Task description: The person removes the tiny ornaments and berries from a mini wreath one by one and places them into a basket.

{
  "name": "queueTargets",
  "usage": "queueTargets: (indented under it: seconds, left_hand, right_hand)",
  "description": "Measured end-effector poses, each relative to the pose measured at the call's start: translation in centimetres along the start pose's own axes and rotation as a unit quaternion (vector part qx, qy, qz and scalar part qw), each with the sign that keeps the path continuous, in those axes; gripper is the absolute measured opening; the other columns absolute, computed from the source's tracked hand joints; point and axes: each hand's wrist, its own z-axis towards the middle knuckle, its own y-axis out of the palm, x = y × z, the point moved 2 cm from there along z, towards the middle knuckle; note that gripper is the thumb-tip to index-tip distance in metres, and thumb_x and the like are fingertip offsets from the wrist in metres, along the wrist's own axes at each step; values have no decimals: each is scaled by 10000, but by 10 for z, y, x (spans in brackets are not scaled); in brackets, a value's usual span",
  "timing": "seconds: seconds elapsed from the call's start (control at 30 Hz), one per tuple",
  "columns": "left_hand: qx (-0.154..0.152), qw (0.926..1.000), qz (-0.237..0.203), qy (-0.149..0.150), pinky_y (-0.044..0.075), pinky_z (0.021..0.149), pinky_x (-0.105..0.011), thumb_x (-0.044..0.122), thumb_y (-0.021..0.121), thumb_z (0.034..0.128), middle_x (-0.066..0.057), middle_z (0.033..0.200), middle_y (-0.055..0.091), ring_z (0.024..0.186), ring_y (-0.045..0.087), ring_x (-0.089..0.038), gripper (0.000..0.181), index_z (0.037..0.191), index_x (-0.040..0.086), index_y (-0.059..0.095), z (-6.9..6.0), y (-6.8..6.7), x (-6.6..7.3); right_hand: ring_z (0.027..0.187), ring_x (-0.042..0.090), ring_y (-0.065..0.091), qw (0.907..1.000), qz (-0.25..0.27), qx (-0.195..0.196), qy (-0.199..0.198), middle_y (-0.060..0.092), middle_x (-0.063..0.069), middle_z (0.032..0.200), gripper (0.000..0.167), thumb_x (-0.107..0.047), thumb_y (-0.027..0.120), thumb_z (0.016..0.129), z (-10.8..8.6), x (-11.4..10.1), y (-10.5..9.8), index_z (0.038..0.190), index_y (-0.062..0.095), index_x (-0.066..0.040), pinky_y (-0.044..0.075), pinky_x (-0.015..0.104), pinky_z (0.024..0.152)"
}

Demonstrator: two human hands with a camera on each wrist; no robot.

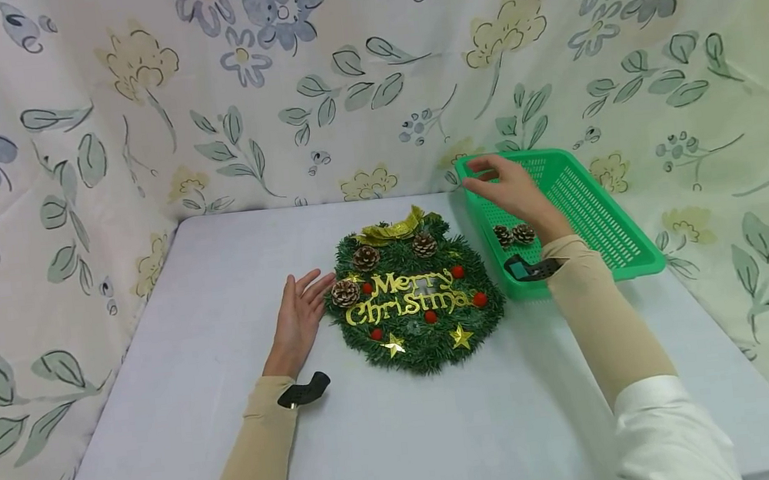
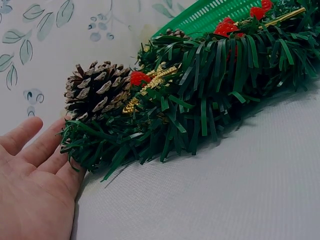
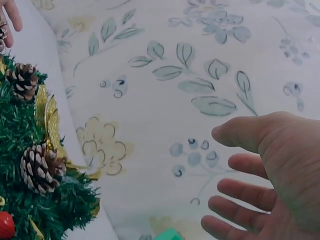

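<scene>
A green wreath (image 1: 423, 348) with gold "Merry Christmas" lettering, red berries, gold stars and a gold ribbon (image 1: 393, 230) lies on the table. Three pinecones sit on it, one (image 1: 346, 293) at its left edge beside my left hand (image 1: 297, 322). That hand's fingers are extended, and in the left wrist view the fingertips (image 2: 62, 150) meet the wreath's edge below the pinecone (image 2: 97, 91). My right hand (image 1: 515, 192) is raised over the near-left side of the green basket (image 1: 646, 249), fingers loosely bent, holding nothing. In the right wrist view this hand (image 3: 270, 175) shows with thumb and fingers apart.
Inside the basket lie two pinecones (image 1: 523, 234). The basket stands at the table's right rear, right of the wreath. A white cloth covers the table (image 1: 177, 329), and a floral curtain (image 1: 369, 79) hangs behind and at the sides.
</scene>
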Motion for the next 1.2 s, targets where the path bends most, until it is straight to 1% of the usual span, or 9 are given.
queueTargets:
  seconds: [0.13, 0.3, 0.43, 0.67, 0.73, 0.97, 1.2]
  left_hand:
    - [21, 10000, -6, 13, 58, 1310, -417, 636, 217, 1061, -168, 1632, 359, 1546, 290, -261, 794, 1615, 69, 198, 0, -1, 0]
    - [-19, 10000, -15, 9, 57, 1310, -423, 629, 209, 1065, -178, 1635, 348, 1548, 283, -266, 788, 1617, 67, 191, 0, -1, -1]
    - [-42, 10000, -4, 28, 62, 1310, -426, 624, 205, 1067, -184, 1637, 342, 1549, 284, -269, 786, 1618, 64, 183, 1, -1, -1]
    - [-26, 10000, -65, 50, 63, 1310, -420, 603, 198, 1078, -192, 1634, 342, 1546, 287, -273, 764, 1616, 61, 191, 1, -1, -2]
    - [-31, 9999, -84, 51, 59, 1310, -422, 609, 205, 1074, -197, 1637, 335, 1547, 284, -276, 770, 1616, 62, 191, 1, -1, -2]
    - [-8, 10000, -62, 33, 57, 1309, -439, 499, 114, 1114, -200, 1635, 335, 1548, 281, -284, 674, 1613, 51, 185, 1, 0, -1]
    - [21, 10000, -38, 45, 52, 1309, -435, 555, 153, 1097, -205, 1632, 339, 1544, 288, -283, 722, 1611, 49, 193, 2, -1, -2]
  right_hand:
    - [1393, 299, 463, 9999, 120, -30, -30, 484, 96, 1522, 600, -485, 620, 991, 2, -5, 5, 1475, 488, -155, 437, 558, 1086]
    - [1386, 292, 472, 9998, 189, -60, -85, 493, 92, 1509, 575, -462, 622, 997, 5, -8, 13, 1467, 494, -157, 453, 549, 1069]
    - [1392, 280, 467, 9994, 297, -136, -94, 490, 77, 1519, 587, -477, 628, 990, 5, -12, 19, 1473, 490, -172, 438, 554, 1088]
    - [1350, 308, 499, 9987, 369, -126, -323, 511, 112, 1488, 514, -371, 637, 1006, 8, -18, 34, 1444, 514, -131, 467, 532, 1058]
    - [1350, 312, 497, 9985, 397, -156, -334, 510, 106, 1487, 514, -377, 641, 1003, 8, -18, 38, 1437, 517, -132, 466, 533, 1058]
    - [1338, 305, 512, 9978, 484, -226, -383, 516, 106, 1479, 490, -380, 637, 1002, 10, -18, 49, 1418, 531, -144, 463, 549, 1057]
    - [1330, 304, 515, 9970, 567, -231, -465, 523, 108, 1470, 505, -389, 637, 1003, 9, -15, 59, 1427, 531, -138, 468, 541, 1055]
